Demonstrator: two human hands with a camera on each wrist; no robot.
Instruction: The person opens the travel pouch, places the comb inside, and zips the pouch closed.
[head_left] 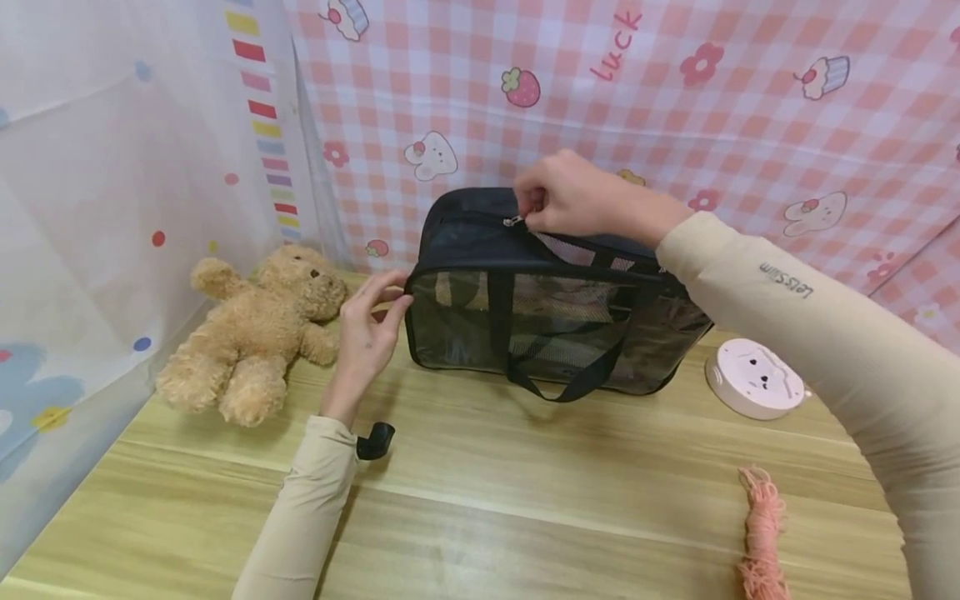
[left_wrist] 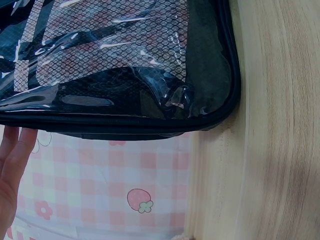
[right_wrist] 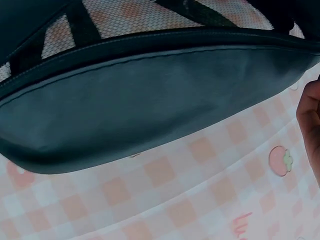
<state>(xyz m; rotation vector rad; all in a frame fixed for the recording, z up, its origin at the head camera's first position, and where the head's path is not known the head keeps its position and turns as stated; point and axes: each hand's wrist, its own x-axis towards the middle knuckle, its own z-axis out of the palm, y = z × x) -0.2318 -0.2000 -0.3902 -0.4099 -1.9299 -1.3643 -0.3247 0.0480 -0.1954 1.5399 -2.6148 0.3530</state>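
A black bag (head_left: 457, 321) with clear and mesh panels stands upright on the table, its strap handle (head_left: 581, 387) hanging down the front. Its top zipper is part open, the gap lying to the right of the metal slider (head_left: 513, 221). My right hand (head_left: 573, 193) pinches the zipper pull with curled fingers; the pull itself is mostly hidden by them. At the bag's upper left corner, the thumb and fingers of my left hand (head_left: 369, 327) pinch the edge. In the left wrist view two fingers (left_wrist: 21, 150) reach behind the dark piping.
A brown teddy bear (head_left: 258, 333) lies left of my left hand. Right of the bag sits a round pale pink case (head_left: 757, 379), close below my right sleeve. A bundle of pink yarn (head_left: 763, 537) lies at the front right. A pink checked cloth (head_left: 465, 108) hangs behind the bag.
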